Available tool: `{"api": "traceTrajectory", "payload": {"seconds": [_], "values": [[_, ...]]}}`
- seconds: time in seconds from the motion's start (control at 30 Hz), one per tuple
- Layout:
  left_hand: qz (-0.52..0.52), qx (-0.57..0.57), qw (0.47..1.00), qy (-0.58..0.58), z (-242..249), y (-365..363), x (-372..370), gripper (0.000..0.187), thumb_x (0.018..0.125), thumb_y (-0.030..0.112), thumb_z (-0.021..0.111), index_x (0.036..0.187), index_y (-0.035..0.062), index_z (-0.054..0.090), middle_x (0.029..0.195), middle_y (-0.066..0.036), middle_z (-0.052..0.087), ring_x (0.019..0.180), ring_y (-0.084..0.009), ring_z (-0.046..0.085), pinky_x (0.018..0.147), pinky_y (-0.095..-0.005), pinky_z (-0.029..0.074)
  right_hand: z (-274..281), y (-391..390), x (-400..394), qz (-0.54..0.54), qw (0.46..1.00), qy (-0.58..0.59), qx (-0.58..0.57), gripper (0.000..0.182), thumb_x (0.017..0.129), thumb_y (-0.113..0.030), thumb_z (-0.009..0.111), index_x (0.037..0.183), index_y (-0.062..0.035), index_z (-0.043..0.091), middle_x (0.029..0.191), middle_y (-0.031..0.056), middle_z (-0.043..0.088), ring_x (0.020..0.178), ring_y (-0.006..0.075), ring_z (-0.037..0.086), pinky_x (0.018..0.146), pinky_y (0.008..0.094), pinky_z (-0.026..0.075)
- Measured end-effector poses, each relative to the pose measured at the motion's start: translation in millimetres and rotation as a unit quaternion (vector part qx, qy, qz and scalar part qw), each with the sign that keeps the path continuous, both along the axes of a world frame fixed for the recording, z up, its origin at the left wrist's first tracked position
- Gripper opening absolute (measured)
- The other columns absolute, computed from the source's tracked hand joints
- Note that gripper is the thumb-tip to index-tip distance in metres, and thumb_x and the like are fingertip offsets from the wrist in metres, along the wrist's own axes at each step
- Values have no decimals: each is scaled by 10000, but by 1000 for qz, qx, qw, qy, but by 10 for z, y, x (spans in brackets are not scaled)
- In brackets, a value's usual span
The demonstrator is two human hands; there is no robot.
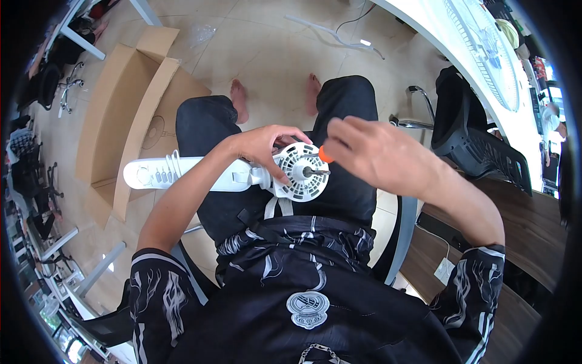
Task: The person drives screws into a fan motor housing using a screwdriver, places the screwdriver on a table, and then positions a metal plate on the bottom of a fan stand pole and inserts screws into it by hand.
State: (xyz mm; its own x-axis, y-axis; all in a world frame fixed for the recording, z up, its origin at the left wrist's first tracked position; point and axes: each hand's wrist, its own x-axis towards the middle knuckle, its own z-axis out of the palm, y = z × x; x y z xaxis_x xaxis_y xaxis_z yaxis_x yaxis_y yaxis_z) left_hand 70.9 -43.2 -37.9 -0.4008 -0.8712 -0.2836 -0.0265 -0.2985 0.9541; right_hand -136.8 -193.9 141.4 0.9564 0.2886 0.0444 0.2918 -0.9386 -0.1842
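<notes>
A white electric fan body (224, 175) lies across my lap, its button panel (163, 174) to the left. Its round slotted motor housing (295, 189) faces up, with a metal shaft (318, 172) sticking out of the centre. My left hand (262, 145) is closed around the housing's left side, thumb on its slotted face. My right hand (364, 148), somewhat blurred, grips an orange-handled screwdriver (326, 155). The screwdriver's thin blade points left to the upper part of the housing face; its tip is too small to make out.
An open cardboard box (142, 109) stands on the floor at left. A white table (424, 18) at upper right carries a fan grille (485, 54). A black office chair (467, 130) is beside it. A clear plastic bag (202, 35) lies on the floor ahead.
</notes>
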Motion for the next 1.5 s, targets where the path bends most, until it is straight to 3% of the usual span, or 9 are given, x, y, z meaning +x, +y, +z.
{"api": "traceTrajectory", "payload": {"seconds": [0.13,0.47,0.67,0.73,0.97,1.17,1.37,1.43,1.5], "values": [[1,3,1000,-20,66,-5,0,939,572,50,987,1412,92,569,1206,-102,736,1143,-201,689,1023,-371,531,87,-40,144,-115,974,192,-39,309,824,-154,728,1028,16,570,963,168,569,814,357,666,654,425,542],[-8,43,999,-21,72,-14,7,979,564,21,980,1440,105,553,1294,-108,684,1219,-201,644,1121,-402,475,93,-137,81,-92,994,19,51,369,919,-281,746,971,44,580,681,177,622,670,364,681,608,434,546],[3,20,1000,-12,101,0,0,943,591,66,976,1439,102,565,1216,-98,744,1155,-189,683,1043,-363,517,146,-1,58,-227,950,216,-16,407,872,-169,743,1149,14,507,969,195,622,805,410,664,709,469,535],[2,22,999,-24,99,20,1,934,595,61,973,1440,101,576,1225,-98,742,1155,-185,683,1046,-356,516,127,12,-7,-186,981,16,60,375,924,-273,755,1070,3,548,807,180,678,711,403,672,669,477,533],[-7,3,1000,-13,105,11,-3,865,608,54,967,1409,110,642,1245,-89,739,1136,-176,691,1048,-342,520,61,-1,22,-258,952,148,69,394,923,-241,729,1108,14,493,881,179,638,757,377,678,653,458,545],[-3,8,1000,-20,73,2,8,860,609,58,968,1403,104,640,1219,-84,748,1109,-174,699,1034,-344,528,51,-66,-19,-146,981,-23,126,422,904,-310,791,1047,-17,522,797,196,688,712,401,682,658,476,521],[2,7,1000,-13,85,3,6,846,609,59,967,1389,100,642,1191,-84,756,1091,-173,706,1025,-345,533,112,11,83,-294,931,216,26,462,867,-237,786,1127,2,487,933,195,649,840,398,682,720,466,552],[5,14,1000,-8,58,15,-1,844,610,61,967,1387,98,641,1189,-84,757,1091,-173,706,1024,-345,534,21,-17,9,-190,979,-26,67,427,896,-281,776,1082,5,518,852,186,662,770,391,692,669,464,555],[-3,2,1000,-3,52,-1,4,850,608,68,969,1390,95,637,1188,-85,757,1095,-174,706,1023,-346,535,-4,-59,14,-165,980,-18,109,429,902,-296,772,1078,7,524,841,185,663,757,388,693,658,456,558]]}}
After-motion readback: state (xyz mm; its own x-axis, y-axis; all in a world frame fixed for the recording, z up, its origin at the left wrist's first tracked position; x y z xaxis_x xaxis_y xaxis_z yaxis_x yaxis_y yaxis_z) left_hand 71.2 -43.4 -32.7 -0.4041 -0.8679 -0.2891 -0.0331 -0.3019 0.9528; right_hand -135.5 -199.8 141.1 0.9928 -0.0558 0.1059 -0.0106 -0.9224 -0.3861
